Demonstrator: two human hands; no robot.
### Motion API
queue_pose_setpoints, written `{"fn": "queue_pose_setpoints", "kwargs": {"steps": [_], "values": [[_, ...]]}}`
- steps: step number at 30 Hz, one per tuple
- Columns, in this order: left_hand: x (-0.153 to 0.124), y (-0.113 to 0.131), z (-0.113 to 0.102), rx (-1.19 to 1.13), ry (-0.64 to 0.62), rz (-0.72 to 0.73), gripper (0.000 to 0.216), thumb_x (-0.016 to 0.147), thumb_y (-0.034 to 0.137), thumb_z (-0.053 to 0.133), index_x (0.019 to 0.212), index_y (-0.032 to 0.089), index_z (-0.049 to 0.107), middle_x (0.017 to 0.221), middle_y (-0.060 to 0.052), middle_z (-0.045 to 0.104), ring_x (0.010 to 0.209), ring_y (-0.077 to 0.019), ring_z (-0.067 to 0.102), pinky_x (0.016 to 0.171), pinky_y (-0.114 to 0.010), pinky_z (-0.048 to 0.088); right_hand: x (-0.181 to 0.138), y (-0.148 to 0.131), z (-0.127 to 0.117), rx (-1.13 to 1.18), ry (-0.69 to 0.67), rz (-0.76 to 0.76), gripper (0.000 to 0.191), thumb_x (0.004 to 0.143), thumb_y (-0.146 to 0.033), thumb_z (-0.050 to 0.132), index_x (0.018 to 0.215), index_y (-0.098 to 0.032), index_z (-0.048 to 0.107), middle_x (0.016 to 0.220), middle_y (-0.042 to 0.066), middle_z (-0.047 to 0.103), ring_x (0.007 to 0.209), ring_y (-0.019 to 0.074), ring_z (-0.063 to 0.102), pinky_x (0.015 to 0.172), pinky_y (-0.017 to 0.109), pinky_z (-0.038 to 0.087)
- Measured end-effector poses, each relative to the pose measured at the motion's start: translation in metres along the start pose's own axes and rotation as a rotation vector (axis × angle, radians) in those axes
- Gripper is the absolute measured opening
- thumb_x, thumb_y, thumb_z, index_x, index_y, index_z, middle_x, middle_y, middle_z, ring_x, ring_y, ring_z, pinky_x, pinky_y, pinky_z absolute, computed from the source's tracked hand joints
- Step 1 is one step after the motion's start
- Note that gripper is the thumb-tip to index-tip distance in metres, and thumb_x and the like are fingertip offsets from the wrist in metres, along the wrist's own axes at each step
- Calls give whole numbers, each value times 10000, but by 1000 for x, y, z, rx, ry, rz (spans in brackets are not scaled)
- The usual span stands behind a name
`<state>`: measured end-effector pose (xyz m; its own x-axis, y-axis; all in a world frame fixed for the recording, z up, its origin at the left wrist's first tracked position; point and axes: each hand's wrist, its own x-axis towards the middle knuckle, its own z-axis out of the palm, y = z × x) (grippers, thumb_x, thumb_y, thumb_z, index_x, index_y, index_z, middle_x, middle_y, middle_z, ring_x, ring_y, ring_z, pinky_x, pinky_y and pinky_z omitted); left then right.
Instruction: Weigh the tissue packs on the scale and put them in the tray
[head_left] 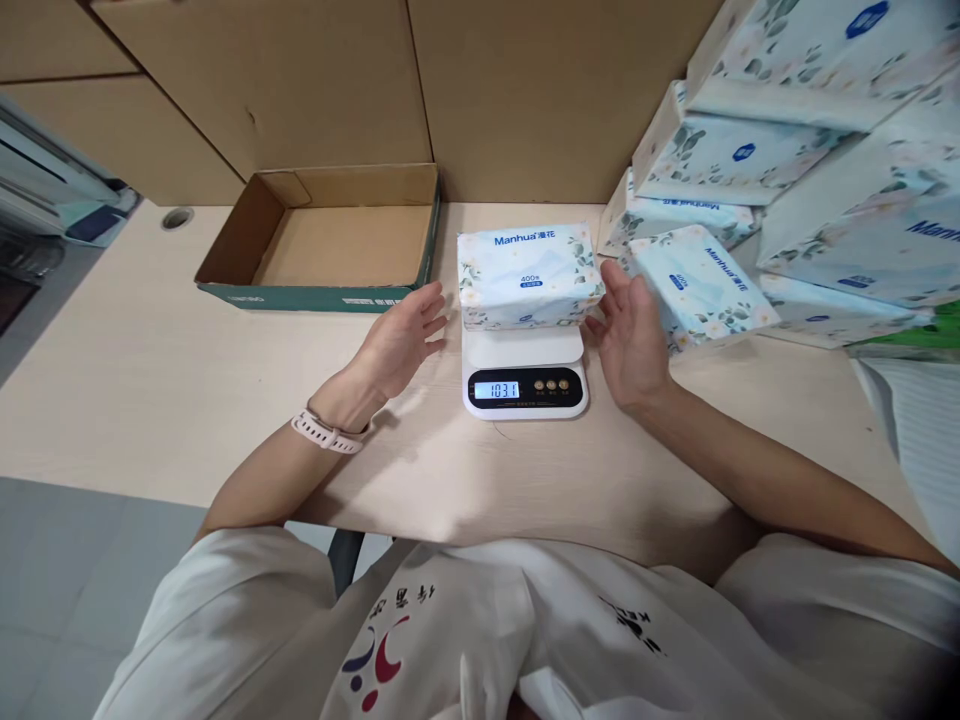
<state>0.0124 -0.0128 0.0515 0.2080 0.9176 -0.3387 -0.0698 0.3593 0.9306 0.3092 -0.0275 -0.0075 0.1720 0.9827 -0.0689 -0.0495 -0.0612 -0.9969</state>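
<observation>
A white and pale-blue tissue pack (pixel 529 275) printed with flowers lies on the white digital scale (pixel 523 349), whose lit display reads 103.1. To the left of the pack, my left hand (pixel 403 342) is held apart from it with the fingers spread. On the other side my right hand (pixel 634 335) is open, its fingertips close to the pack's right edge; I cannot tell whether they touch. Just beyond that hand, a second tissue pack (pixel 701 288) leans at an angle against the others.
An open cardboard box (pixel 319 297) with a green outside stands at the back left of the table (pixel 150 400). More tissue packs (pixel 739 155) are piled high at the right. Large brown cartons (pixel 540 100) form a wall behind the table.
</observation>
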Motion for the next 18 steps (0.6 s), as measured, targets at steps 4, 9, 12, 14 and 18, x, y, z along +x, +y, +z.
{"fn": "queue_pose_setpoints", "kwargs": {"steps": [4,9,12,14,18], "values": [[1,0,-1,14,-1,7,681,955,688,788,1469,244,754,1908,-173,485,1774,-520,443,1448,-735,386,1,17,0,-6,8,-42,890,1018,-960,477,1692,-409,660,1848,26,569,1816,388,444,1531,724,374],[1,0,-2,12,-6,-2,672,960,680,794,1475,250,752,1917,-158,474,1769,-508,449,1456,-723,379,10,22,-5,2,74,-70,925,977,-992,464,1616,-367,702,1738,69,672,1765,376,517,1534,703,354],[1,0,-2,5,-7,-4,658,965,680,799,1462,251,762,1905,-159,492,1761,-511,459,1455,-733,373,13,20,-6,37,102,-47,909,967,-983,467,1573,-352,713,1671,66,721,1733,347,557,1536,654,361],[1,0,-2,0,-12,-5,657,958,683,812,1448,248,768,1906,-158,491,1761,-512,457,1458,-730,370,14,20,-6,37,103,-46,893,975,-983,464,1555,-354,722,1649,62,736,1714,348,575,1527,643,381],[2,-1,-2,-16,-8,-14,642,950,672,828,1430,249,775,1914,-134,487,1764,-500,454,1472,-714,356,13,23,-5,40,107,-60,870,968,-970,483,1506,-336,735,1607,89,757,1662,363,622,1511,653,403]]}}
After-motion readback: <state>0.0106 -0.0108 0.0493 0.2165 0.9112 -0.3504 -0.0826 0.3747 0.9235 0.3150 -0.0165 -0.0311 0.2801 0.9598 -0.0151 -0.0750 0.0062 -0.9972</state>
